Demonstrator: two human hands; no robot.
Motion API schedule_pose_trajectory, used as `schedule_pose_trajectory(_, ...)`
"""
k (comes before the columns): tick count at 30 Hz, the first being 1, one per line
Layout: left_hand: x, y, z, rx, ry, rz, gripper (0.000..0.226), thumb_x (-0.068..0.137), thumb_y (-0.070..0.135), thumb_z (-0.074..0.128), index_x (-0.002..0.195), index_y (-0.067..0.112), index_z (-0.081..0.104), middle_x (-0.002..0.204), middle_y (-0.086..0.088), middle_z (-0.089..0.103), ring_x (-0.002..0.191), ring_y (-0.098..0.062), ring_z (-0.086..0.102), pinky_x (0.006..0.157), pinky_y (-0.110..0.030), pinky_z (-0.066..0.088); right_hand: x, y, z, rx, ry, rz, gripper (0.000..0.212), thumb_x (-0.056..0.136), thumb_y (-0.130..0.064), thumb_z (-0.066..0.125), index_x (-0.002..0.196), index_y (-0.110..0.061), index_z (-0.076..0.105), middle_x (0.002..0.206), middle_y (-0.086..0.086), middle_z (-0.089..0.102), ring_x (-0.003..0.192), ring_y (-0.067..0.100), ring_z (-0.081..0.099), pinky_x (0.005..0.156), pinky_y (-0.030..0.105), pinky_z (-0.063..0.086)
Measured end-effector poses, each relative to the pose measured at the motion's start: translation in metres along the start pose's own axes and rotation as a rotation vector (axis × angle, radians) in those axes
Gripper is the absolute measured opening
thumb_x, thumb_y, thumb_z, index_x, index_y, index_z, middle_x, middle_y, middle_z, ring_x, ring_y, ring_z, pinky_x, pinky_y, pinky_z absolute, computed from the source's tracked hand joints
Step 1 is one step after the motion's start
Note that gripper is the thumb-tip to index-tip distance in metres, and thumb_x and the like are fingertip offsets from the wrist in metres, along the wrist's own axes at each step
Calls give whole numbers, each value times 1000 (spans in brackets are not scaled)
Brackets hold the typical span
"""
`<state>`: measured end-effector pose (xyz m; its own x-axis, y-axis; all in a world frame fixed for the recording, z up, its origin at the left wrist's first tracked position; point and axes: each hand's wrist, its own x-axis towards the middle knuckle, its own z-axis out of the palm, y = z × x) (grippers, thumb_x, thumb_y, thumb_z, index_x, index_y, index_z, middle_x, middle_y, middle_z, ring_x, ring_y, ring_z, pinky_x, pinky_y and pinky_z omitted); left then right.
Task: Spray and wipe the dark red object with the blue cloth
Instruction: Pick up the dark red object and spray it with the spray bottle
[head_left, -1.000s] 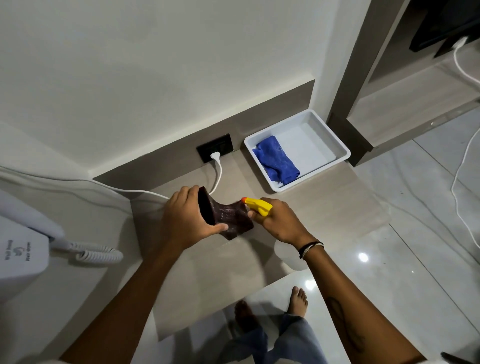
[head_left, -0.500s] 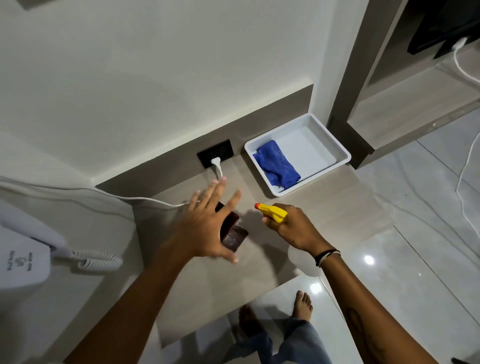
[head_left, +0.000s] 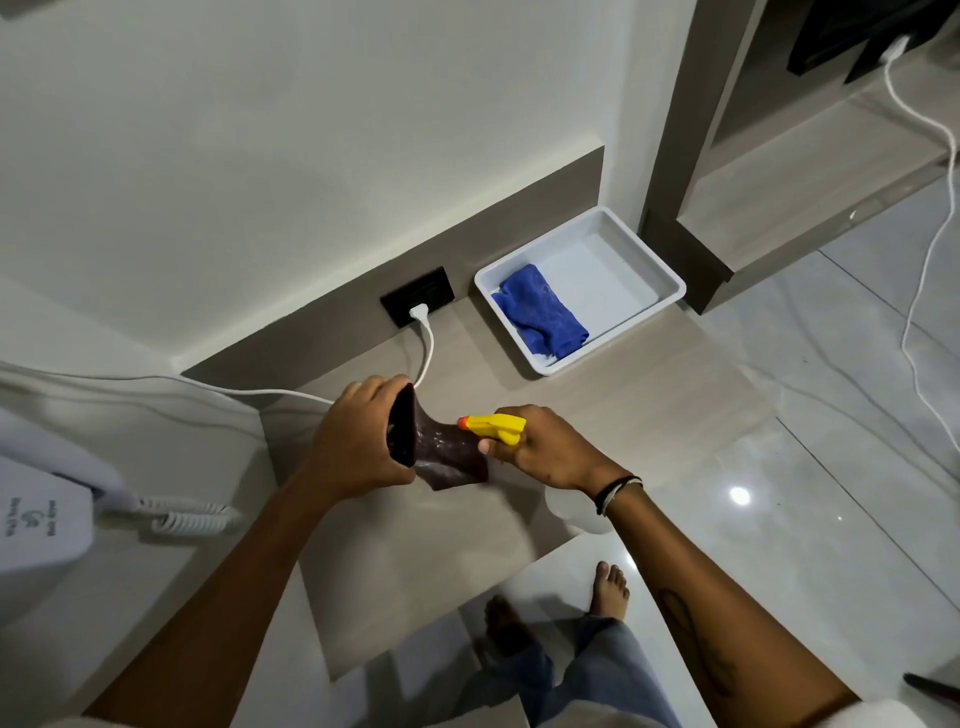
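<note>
Nearest the camera, both forearms reach out over the pale counter. The left hand is closed around the wide end of the dark red object, holding it up just above the counter surface. The right hand is wrapped around the yellow head of a spray bottle, its orange nozzle almost touching the object's side; the bottle's pale body shows only partly below the wrist. Small glints on the object suggest wet droplets, so the spraying step appears to be in hand, the wiping not yet begun.

Farther back, the blue cloth lies folded in the left part of a white tray set against the wall, well apart from both hands. The next move likely calls for setting the bottle down to free the right hand, then reaching to the tray for the cloth.

At the left edge a white appliance with a coiled cord carries faint printing, too blurred to read. No other writing is legible.
</note>
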<state>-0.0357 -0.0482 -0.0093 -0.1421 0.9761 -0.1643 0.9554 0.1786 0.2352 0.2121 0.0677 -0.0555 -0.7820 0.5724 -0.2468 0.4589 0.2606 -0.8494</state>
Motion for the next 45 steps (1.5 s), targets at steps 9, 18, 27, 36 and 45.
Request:
schedule_pose_trajectory(9, -8, -1, 3, -50, 27, -111, 113, 47, 54, 82, 146, 16, 42, 130, -3, 55, 116, -26, 50, 88, -32, 47, 5, -4, -3, -26, -31, 52, 42, 103, -43, 68, 134, -16, 73, 114, 9, 78, 100, 29, 73, 98, 51, 58)
schedule_pose_trajectory(18, -12, 1, 0, -48, 44, -115, 111, 46, 56, 77, 145, 15, 45, 127, -4, 57, 113, -28, 53, 94, -44, 52, 1, 15, -3, -196, -13, 207, 42, 99, -51, 70, 116, -13, 72, 113, 12, 78, 103, 35, 71, 89, 45, 58)
schedule_pose_trajectory(27, -1, 45, 16, 270, 181, -41, 106, 66, 76, 68, 140, 1, 56, 109, -17, 66, 93, -36, 62, 78, -43, 51, -6, 21, -15, -133, 85, 106, 41, 103, -47, 65, 132, -19, 73, 102, 4, 75, 93, 23, 68, 86, 44, 57)
schedule_pose_trajectory(36, 4, 21, 1, 396, -239, 303, 156, 44, 84, 79, 165, 33, -6, 173, -14, -16, 159, -39, -4, 123, -52, 11, -15, 28, -17, -81, 107, 109, 36, 103, -44, 67, 116, -11, 74, 98, 9, 75, 89, 27, 69, 81, 41, 55)
schedule_pose_trajectory(45, -2, 18, 3, 234, 9, 363, 84, 71, 42, 69, 142, 3, 50, 136, -16, 56, 129, -34, 52, 116, -47, 40, -19, 23, -6, -90, 70, 57, 33, 104, -41, 67, 121, -15, 75, 100, 6, 75, 92, 26, 68, 83, 44, 56)
